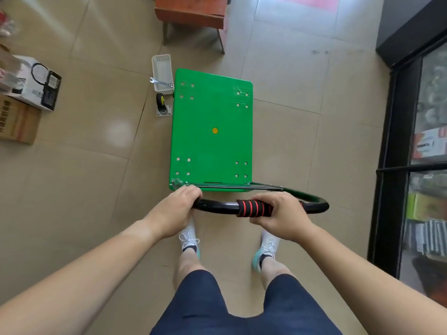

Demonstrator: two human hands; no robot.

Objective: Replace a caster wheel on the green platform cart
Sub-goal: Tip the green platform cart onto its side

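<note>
The green platform cart stands upright on the tiled floor in front of me, deck up, with bolt holes at its corners. Its black handle is raised toward me. My left hand grips the bare left part of the handle. My right hand grips the red-and-black foam sleeve on the right part. A loose caster wheel with a yellow hub and metal plate lies on the floor beside the cart's far left corner.
A white plastic basket with a wrench across it sits by the cart's far left corner. Cardboard boxes stand at the left. A wooden table is beyond the cart. A black glass-door cabinet lines the right.
</note>
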